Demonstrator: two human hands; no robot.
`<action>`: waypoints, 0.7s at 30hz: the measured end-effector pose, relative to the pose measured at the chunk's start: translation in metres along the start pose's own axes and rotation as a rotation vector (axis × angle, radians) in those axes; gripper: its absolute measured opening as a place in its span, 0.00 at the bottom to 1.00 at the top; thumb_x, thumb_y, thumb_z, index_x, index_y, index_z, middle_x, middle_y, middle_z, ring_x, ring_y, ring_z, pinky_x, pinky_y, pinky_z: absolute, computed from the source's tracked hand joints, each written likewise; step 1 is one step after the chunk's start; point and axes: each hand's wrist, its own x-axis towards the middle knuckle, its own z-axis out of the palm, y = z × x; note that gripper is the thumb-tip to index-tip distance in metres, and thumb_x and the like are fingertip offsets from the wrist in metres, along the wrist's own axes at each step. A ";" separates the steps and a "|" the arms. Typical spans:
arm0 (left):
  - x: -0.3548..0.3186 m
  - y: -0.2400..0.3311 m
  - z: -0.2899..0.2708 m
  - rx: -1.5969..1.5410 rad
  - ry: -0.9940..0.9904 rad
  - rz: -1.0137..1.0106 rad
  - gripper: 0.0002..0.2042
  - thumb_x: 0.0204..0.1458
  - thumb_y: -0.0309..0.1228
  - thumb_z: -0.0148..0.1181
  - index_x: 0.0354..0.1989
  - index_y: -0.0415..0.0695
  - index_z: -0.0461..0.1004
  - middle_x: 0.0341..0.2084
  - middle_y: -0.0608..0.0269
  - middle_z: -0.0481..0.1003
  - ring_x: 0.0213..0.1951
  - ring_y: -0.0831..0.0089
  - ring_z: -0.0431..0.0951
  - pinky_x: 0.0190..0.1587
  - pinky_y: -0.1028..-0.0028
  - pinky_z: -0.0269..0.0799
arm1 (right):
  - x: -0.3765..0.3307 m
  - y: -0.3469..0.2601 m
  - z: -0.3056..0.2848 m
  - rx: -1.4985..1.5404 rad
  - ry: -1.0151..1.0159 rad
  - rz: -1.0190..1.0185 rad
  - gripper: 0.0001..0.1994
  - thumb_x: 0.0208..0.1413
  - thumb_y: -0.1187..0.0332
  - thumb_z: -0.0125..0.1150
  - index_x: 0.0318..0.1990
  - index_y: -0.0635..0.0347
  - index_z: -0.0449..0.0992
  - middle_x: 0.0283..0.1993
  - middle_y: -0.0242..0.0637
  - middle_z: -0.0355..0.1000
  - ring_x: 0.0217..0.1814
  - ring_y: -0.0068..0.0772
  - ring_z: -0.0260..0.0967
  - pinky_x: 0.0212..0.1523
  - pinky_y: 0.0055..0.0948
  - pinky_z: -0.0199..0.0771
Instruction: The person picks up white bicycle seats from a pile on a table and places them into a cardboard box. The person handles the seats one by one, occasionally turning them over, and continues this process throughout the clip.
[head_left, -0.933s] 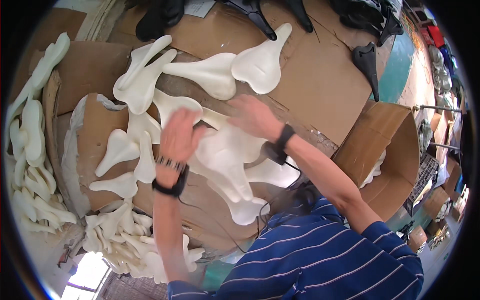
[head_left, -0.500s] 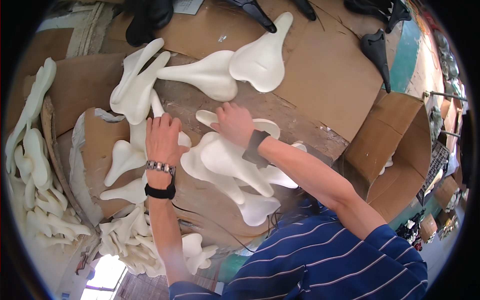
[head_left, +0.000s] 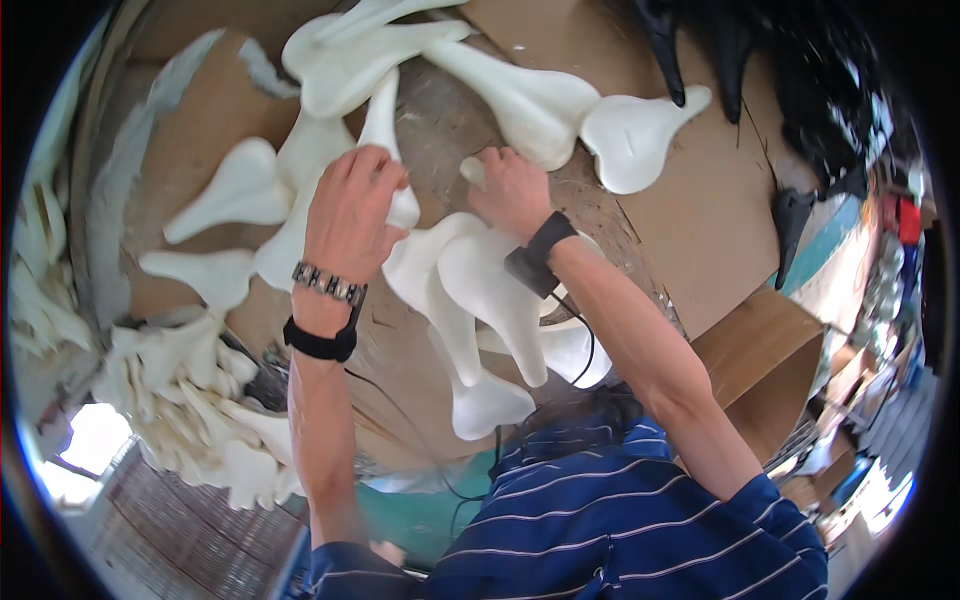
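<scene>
White, saddle-shaped foam pads lie about the worktable. My left hand [head_left: 350, 210] is curled over one slim white saddle pad [head_left: 380, 115]; its narrow nose shows beyond the fingers and a rounded part by the thumb. To the right, my right hand [head_left: 512, 195] is closed on another white saddle pad [head_left: 472, 171], whose tip pokes out beside the fingers while the rest is mostly hidden under hand and wrist. Just below, overlapping saddle pads [head_left: 490, 280] lie nose toward me. More pads [head_left: 235, 190] rest left of my left hand.
Beyond my hands, several white saddle pads [head_left: 540, 105] lie on cardboard [head_left: 680, 210]. Black saddle-shaped pieces [head_left: 792, 230] sit at the far right. An open cardboard box [head_left: 755, 350] stands at right, and a heap of white pads [head_left: 190, 390] at lower left. A thin cable [head_left: 405, 415] runs near my body.
The whole view has swung and shifted with my head. My right hand has turned the pad under it, so its tip now points away. My left hand stays over its pad.
</scene>
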 end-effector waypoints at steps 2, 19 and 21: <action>-0.008 -0.009 0.002 -0.051 0.036 -0.010 0.27 0.28 0.21 0.76 0.42 0.43 0.71 0.47 0.58 0.71 0.54 0.53 0.72 0.54 0.58 0.71 | -0.002 -0.003 -0.002 -0.024 -0.014 -0.037 0.18 0.46 0.63 0.69 0.43 0.63 0.75 0.41 0.50 0.76 0.43 0.53 0.77 0.42 0.47 0.79; -0.034 -0.049 0.037 -0.290 0.344 -0.041 0.20 0.32 0.15 0.67 0.37 0.43 0.71 0.42 0.63 0.70 0.48 0.58 0.73 0.48 0.60 0.74 | 0.024 -0.020 -0.024 0.003 -0.365 0.164 0.29 0.45 0.57 0.71 0.51 0.71 0.77 0.40 0.54 0.80 0.43 0.48 0.79 0.47 0.38 0.77; -0.036 -0.051 0.041 -0.295 0.379 -0.034 0.20 0.32 0.15 0.67 0.37 0.42 0.71 0.42 0.64 0.71 0.48 0.58 0.73 0.48 0.61 0.74 | 0.026 -0.012 -0.024 0.051 -0.400 0.169 0.28 0.47 0.58 0.71 0.51 0.71 0.77 0.40 0.51 0.80 0.42 0.42 0.78 0.47 0.36 0.76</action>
